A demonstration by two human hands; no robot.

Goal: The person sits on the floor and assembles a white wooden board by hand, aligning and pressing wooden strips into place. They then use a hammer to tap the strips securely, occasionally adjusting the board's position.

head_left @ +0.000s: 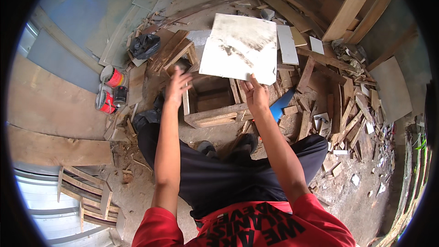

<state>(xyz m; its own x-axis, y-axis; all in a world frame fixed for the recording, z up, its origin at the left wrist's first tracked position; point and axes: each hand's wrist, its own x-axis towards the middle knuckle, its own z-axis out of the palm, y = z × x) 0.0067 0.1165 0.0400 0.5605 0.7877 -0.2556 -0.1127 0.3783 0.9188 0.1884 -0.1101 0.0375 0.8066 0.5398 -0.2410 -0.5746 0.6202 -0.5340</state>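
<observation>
A white flat board [247,45] with dark smudges is raised in front of me, above the floor. My right hand [256,92] grips its near edge, thumb on top and fingers beneath. To the left of the board, my left hand [177,88] is off it, its fingers spread and slightly blurred, with nothing in them. Below both hands lies a rough wooden frame [219,115], box-like with an open middle. A blue piece [282,103], perhaps a saw blade, shows beside my right hand; the rest of it is hidden.
Red paint cans [106,101] and a dark can [120,95] stand at the left. Wood scraps [347,114] heap up at the right. A black plastic bag [145,45] lies at the back left, and a slatted wooden piece [89,196] at the lower left. Tall planks [352,7] lean at the back right.
</observation>
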